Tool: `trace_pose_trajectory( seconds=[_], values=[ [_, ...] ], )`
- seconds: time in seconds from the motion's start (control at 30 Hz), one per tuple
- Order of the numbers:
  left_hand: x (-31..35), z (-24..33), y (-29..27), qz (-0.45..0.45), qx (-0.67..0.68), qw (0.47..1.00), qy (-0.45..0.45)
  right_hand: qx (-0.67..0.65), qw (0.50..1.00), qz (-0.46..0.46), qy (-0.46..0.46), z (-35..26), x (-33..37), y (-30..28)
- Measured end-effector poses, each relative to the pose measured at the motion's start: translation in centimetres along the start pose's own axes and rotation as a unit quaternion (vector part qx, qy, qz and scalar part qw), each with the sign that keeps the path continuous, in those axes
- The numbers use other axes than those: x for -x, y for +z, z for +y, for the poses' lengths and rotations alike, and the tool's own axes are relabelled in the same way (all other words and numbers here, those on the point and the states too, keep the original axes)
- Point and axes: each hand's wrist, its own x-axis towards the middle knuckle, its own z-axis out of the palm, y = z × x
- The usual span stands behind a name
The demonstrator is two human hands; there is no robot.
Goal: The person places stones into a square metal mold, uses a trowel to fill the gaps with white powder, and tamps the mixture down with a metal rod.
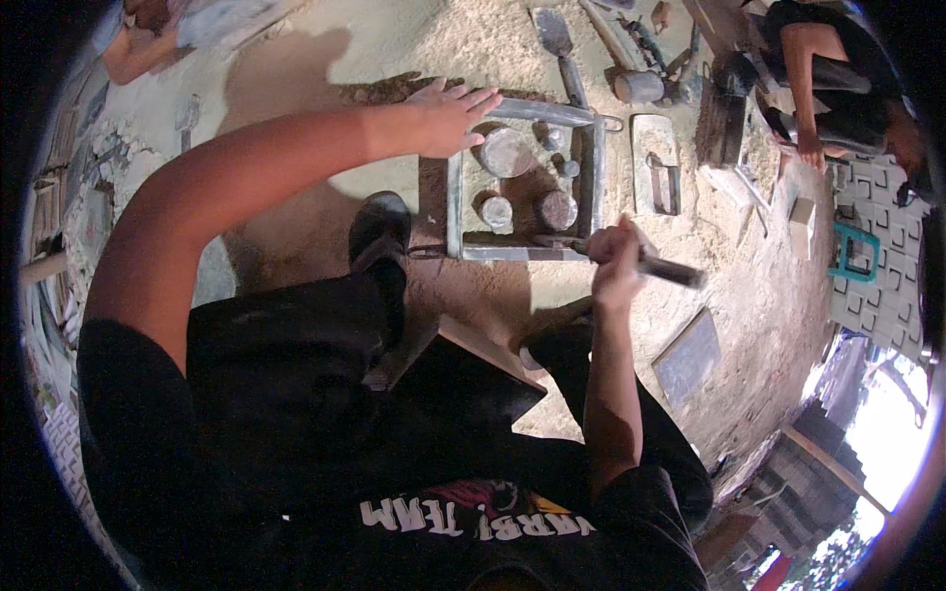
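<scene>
My left hand point(448, 116) lies with spread fingers over the top left corner of a square grey metal frame point(597, 163) on the sandy ground. Several round, dusty pieces of different sizes sit inside the frame, among them a large disc point(506, 152) and a smaller one point(557, 210). Closed around a dark rod-like tool point(678, 272), my right hand point(618, 261) is at the frame's lower right corner. One end of the tool sticks out to the right; the other reaches over the frame's lower edge. Its exact kind is unclear.
Beyond the frame lie a small shovel point(553, 34) and a mallet point(639, 87). A hand float point(654, 165) lies to its right, and a flat grey plate point(687, 357) nearer me. Another person's arm point(803, 89) reaches down at right, near a teal stool point(855, 252).
</scene>
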Motion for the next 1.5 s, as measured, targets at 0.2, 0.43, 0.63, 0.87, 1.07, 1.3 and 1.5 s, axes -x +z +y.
trace_pose_trajectory(
  seconds=[0.2,0.43,0.63,0.87,1.07,1.3,1.5],
  values=[
    [0.2,-0.1,-0.6,-0.007,-0.008,1.0,0.0,-0.124,0.986,0.073,0.085,0.4,-0.9,-2.4],
    [0.3,-0.1,-0.5,-0.026,-0.008,0.999,-0.023,-0.083,0.994,0.004,0.065,-1.7,-0.3,-1.8],
    [0.5,-0.9,0.6,-0.012,0.015,0.999,-0.026,-0.224,0.97,0.035,0.086,-2.7,0.7,0.1],
    [-0.1,-0.7,-0.4,-0.026,0.015,1.0,0.002,0.019,0.989,-0.122,0.08,-2.9,2.8,4.3],
    [-1.9,-3.3,0.3,-0.059,0.047,0.995,0.071,0.17,0.957,-0.232,0.039,-4.9,3.3,8.5],
    [-2.8,-4.1,-0.1,-0.109,0.093,0.985,0.095,0.09,0.96,-0.258,0.058,-3.7,3.5,9.5],
    [-2.6,-4.1,0.0,-0.13,0.089,0.982,0.108,-0.061,0.959,-0.273,-0.048,-4.9,1.2,6.7]
  ],
)
